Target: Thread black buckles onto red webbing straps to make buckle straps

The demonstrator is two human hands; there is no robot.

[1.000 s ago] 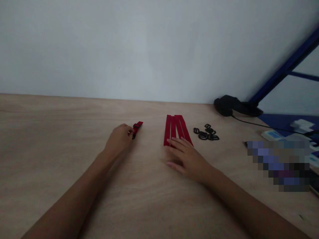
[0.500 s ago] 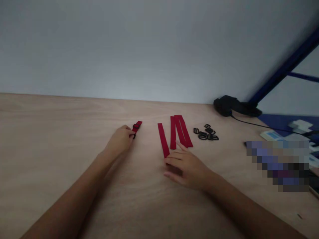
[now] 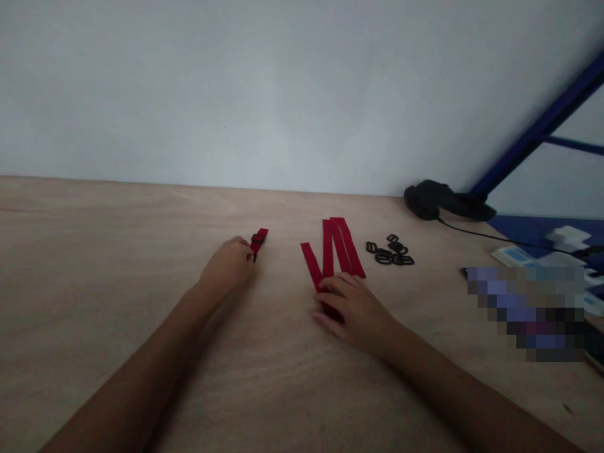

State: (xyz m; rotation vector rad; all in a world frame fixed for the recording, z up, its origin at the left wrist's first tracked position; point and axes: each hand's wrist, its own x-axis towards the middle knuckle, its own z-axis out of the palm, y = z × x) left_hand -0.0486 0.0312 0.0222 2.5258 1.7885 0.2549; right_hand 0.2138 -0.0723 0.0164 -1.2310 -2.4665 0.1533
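Observation:
My left hand [image 3: 229,267] is closed on a short red webbing strap [image 3: 255,246]. A black slider buckle [image 3: 258,238] is threaded on this strap, and a small dark part shows at the fingertips. My right hand [image 3: 356,311] has its curved fingers over the near end of a loose red strip [image 3: 311,261], with red showing between fingers and thumb. Beside that strip lie more red strips [image 3: 348,251], flat and nearly parallel, their near ends close to the right knuckles. Several black plastic buckles [image 3: 384,258] form a loose pile to their right.
Everything rests on a pale wooden table [image 3: 117,251] that meets a white wall [image 3: 212,94]. At the back right lies a black object [image 3: 427,200] with a cable [image 3: 491,236]. White devices [image 3: 514,257] and a pixelated patch are at the right edge.
Under my right hand the loose red strip has slid a little toward me and to the right, closer to the other strips. My left hand has hardly moved.

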